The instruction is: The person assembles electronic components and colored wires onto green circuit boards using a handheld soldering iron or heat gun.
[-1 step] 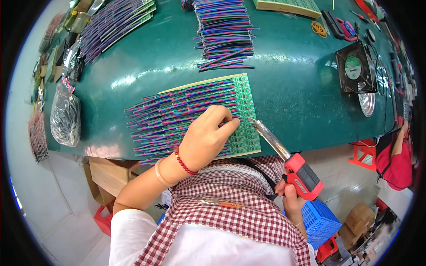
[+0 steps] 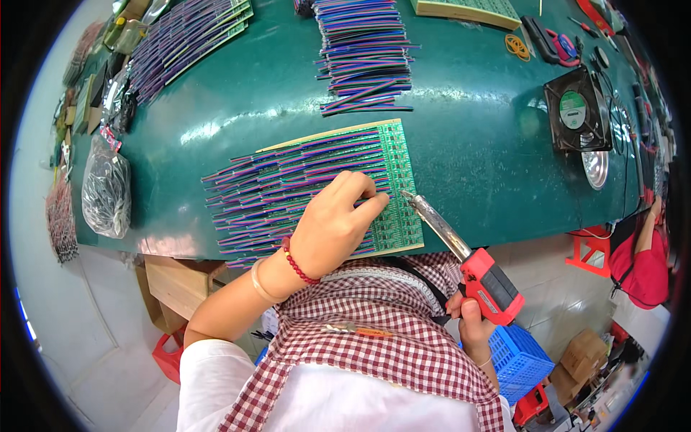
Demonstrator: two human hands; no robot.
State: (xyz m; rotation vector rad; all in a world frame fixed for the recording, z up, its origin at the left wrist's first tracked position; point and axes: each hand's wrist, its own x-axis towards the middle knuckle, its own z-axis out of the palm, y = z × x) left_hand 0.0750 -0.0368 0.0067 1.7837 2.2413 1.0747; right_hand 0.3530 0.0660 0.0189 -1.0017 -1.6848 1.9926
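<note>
Left hand point(image 2: 337, 219), mid-frame, bends over a green circuit panel point(image 2: 398, 162); right hand point(image 2: 471, 325), lower right, grips a soldering iron point(image 2: 492, 286).

We count two hands point(image 2: 332, 223) point(image 2: 471, 324), one soldering iron point(image 2: 484, 284), one fan point(image 2: 574, 109), one metal dish point(image 2: 596, 171) and one checked apron point(image 2: 421, 353).

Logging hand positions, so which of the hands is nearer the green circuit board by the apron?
Left. The left hand is over the green circuit board and its wires; the right hand is off its near right corner, holding a red soldering iron.
</note>
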